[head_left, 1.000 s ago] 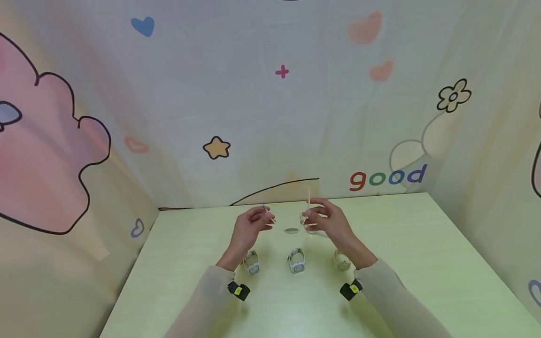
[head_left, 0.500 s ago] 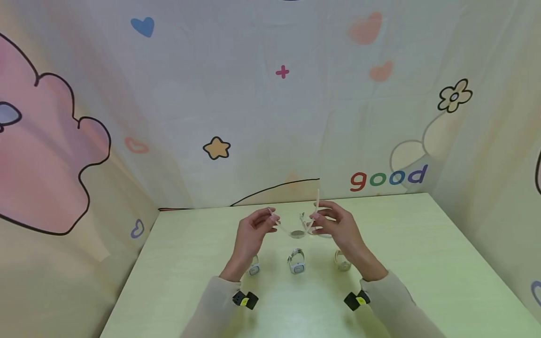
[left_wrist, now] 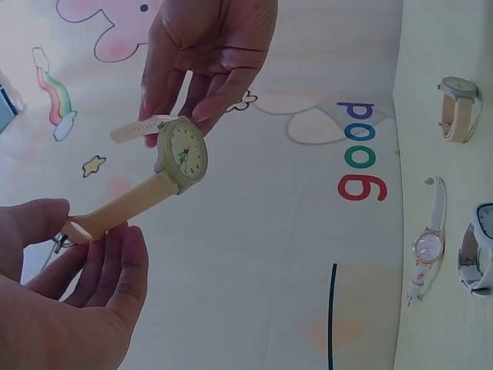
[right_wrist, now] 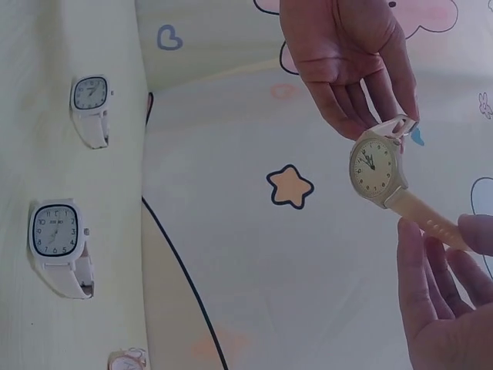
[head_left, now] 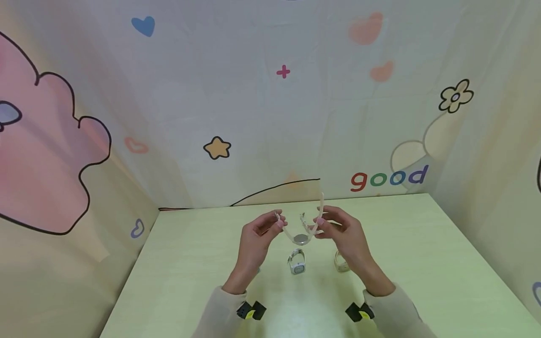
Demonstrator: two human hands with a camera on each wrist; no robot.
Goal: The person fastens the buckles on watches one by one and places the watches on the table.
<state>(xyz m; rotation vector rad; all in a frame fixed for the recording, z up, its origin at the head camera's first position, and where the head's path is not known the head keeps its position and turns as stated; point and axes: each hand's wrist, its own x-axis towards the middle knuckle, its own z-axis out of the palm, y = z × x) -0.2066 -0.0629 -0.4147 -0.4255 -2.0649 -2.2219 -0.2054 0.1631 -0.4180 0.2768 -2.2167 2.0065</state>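
Note:
A wristwatch (head_left: 301, 239) with a round dial and pale peach strap hangs above the table between both hands, its strap spread in a U with the case lowest. My left hand (head_left: 255, 239) pinches the buckle end; in the left wrist view the metal buckle (left_wrist: 60, 243) sticks out by the thumb. My right hand (head_left: 346, 234) pinches the holed strap end between thumb and fingers, and the tip rises above them. The right wrist view shows the dial (right_wrist: 375, 169) and the strap holes.
On the table (head_left: 186, 281) stand a white square watch (head_left: 297, 266) and a beige watch (head_left: 341, 263), partly behind the right wrist. A slim rose-gold watch (left_wrist: 428, 247) lies farther back. Another white square watch (right_wrist: 90, 92) is mostly hidden by my left hand in the head view.
Both hands have come nearer and slightly right, bringing the watch with them. The watch case, farther back before, now hangs plainly visible between the hands.

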